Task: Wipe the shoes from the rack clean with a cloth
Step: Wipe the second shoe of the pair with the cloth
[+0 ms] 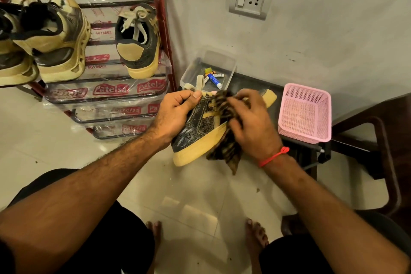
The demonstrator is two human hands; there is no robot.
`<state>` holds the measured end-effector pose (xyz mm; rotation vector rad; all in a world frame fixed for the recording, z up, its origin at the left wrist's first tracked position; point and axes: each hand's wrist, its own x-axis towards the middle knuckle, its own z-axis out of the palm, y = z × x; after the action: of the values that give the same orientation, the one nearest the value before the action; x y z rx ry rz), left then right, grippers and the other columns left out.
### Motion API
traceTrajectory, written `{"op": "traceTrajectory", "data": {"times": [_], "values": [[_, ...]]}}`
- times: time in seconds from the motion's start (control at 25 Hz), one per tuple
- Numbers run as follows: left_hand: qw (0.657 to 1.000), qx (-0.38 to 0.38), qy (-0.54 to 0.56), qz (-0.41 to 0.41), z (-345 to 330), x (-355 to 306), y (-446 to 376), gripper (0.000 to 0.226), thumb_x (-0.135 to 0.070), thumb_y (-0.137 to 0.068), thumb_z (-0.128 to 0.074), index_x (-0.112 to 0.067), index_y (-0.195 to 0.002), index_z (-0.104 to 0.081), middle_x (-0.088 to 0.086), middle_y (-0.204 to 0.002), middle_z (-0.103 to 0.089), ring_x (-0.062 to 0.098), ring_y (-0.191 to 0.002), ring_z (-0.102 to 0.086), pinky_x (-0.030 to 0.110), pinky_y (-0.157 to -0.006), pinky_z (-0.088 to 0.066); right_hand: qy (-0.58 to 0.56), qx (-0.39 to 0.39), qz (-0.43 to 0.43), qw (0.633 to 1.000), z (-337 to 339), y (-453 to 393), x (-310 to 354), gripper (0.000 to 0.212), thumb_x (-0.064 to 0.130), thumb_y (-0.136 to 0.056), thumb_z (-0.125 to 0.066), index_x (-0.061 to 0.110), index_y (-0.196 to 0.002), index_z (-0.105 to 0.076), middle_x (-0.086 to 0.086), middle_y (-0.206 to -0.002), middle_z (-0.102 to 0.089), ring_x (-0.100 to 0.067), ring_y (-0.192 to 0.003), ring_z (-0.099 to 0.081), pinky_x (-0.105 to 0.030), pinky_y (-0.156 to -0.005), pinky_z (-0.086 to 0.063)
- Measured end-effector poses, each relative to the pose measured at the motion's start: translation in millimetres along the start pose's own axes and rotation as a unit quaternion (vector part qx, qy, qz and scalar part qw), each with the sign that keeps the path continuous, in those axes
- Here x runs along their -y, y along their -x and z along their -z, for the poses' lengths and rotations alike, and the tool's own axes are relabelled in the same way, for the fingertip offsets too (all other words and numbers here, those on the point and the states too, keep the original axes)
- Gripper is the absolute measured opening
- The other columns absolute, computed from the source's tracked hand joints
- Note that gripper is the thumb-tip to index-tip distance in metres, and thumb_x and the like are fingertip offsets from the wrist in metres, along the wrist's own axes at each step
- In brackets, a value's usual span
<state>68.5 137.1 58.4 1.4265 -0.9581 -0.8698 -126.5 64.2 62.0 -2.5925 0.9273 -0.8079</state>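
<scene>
The brand name "Patelsa" is printed in white on red labels repeated across the clear plastic wrapping (106, 93) of the shoe rack (163, 29). Beneath the upper labels "Regd No. 4018662" is printed in red. Lettering on the small tube (216, 80) in the clear box (231, 73) cannot be read.

The left hand (178, 115) grips the collar of a dark leather sneaker with yellow stripes and a yellow sole (200, 128), held above the tiled floor (66, 131). The right hand (251, 127) presses a dark patterned cloth (226, 151) against the sneaker's side. A red metal shoe rack wrapped in printed plastic (106, 90) carries a matching sneaker (139, 44) and two bulky tan sneakers (55, 38). A clear plastic container (229, 66) and a pink perforated basket (304, 112) sit near the wall.
</scene>
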Motion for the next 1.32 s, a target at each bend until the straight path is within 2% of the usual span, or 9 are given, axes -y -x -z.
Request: {"op": "traceTrajectory", "data": {"times": [0.12,0.32,0.56,0.72,0.84,0.92,1.04,1.24,1.32], "values": [[0.999,0.007,-0.043,-0.022,2,5,0,0.03,-0.037,-0.1,-0.061,-0.012,-0.09,-0.075,0.016,-0.089,-0.075,0.027,-0.078,-0.069,0.046,-0.075,-0.057,0.005,-0.031,-0.136,0.99,14,-12,-37,0.041,0.014,-0.087,-0.052,0.003,-0.124,-0.064,-0.018,-0.122,-0.048,-0.034,-0.116,-0.049,-0.03,-0.107,-0.036],[0.996,0.013,-0.067,-0.054,6,8,-3,0.033,-0.041,-0.096,-0.061,-0.012,-0.089,-0.075,0.019,-0.084,-0.072,0.022,-0.075,-0.066,0.046,-0.071,-0.054,-0.039,0.033,0.016,0.999,-3,6,5,0.045,0.021,-0.087,-0.049,0.002,-0.126,-0.062,-0.018,-0.125,-0.049,-0.027,-0.12,-0.046,-0.038,-0.11,-0.04],[0.973,0.013,-0.192,-0.13,11,12,-1,0.033,-0.057,-0.093,-0.056,-0.031,-0.1,-0.076,-0.008,-0.087,-0.076,0.013,-0.082,-0.072,0.044,-0.073,-0.059,-0.015,-0.01,-0.214,0.977,22,-4,-77,0.038,0.008,-0.097,-0.054,0.01,-0.135,-0.06,-0.015,-0.123,-0.049,-0.029,-0.113,-0.051,-0.042,-0.106,-0.045],[0.955,-0.012,-0.252,-0.156,10,12,-1,0.042,-0.061,-0.094,-0.053,-0.029,-0.106,-0.077,-0.01,-0.087,-0.076,0.01,-0.081,-0.071,0.042,-0.07,-0.059,-0.042,0.021,-0.194,0.98,30,-4,-64,0.038,0.008,-0.098,-0.053,0.011,-0.136,-0.059,-0.009,-0.125,-0.049,-0.013,-0.109,-0.046,-0.03,-0.106,-0.045],[0.947,-0.027,-0.277,-0.161,12,16,0,0.04,-0.059,-0.096,-0.051,-0.029,-0.106,-0.076,-0.01,-0.086,-0.075,0.011,-0.081,-0.07,0.042,-0.069,-0.058,-0.074,0.092,-0.046,0.992,20,3,-21,0.037,0.013,-0.095,-0.053,0.012,-0.131,-0.062,-0.004,-0.123,-0.048,-0.012,-0.109,-0.048,-0.014,-0.097,-0.04],[0.951,-0.019,-0.261,-0.165,15,17,-1,0.037,-0.056,-0.096,-0.052,-0.029,-0.107,-0.074,-0.01,-0.088,-0.074,0.012,-0.084,-0.07,0.044,-0.073,-0.059,-0.048,0.119,0.001,0.992,15,4,-19,0.039,0.014,-0.093,-0.055,0.012,-0.131,-0.062,-0.005,-0.126,-0.048,-0.016,-0.112,-0.049,-0.021,-0.098,-0.044],[0.956,-0.001,-0.238,-0.169,16,16,-3,0.038,-0.054,-0.096,-0.054,-0.025,-0.107,-0.076,-0.011,-0.091,-0.074,0.011,-0.088,-0.071,0.044,-0.076,-0.059,0.032,0.046,-0.122,0.991,25,-6,-55,0.037,0.008,-0.093,-0.057,0.011,-0.13,-0.062,-0.011,-0.126,-0.046,-0.024,-0.111,-0.051,-0.04,-0.1,-0.049],[0.954,-0.007,-0.24,-0.181,14,18,-2,0.04,-0.053,-0.097,-0.053,-0.022,-0.107,-0.077,-0.006,-0.09,-0.076,0.013,-0.086,-0.071,0.045,-0.073,-0.059,-0.029,0.064,-0.044,0.997,9,9,-25,0.035,0.01,-0.095,-0.059,0.009,-0.129,-0.062,-0.008,-0.127,-0.044,-0.013,-0.109,-0.046,-0.018,-0.097,-0.043],[0.954,0.0,-0.238,-0.183,14,18,-2,0.038,-0.051,-0.097,-0.054,-0.022,-0.107,-0.077,-0.006,-0.09,-0.076,0.012,-0.085,-0.071,0.045,-0.072,-0.059,-0.007,0.062,-0.055,0.997,10,3,-31,0.034,0.011,-0.095,-0.058,0.011,-0.129,-0.062,-0.009,-0.127,-0.044,-0.019,-0.111,-0.048,-0.026,-0.096,-0.048]]}}
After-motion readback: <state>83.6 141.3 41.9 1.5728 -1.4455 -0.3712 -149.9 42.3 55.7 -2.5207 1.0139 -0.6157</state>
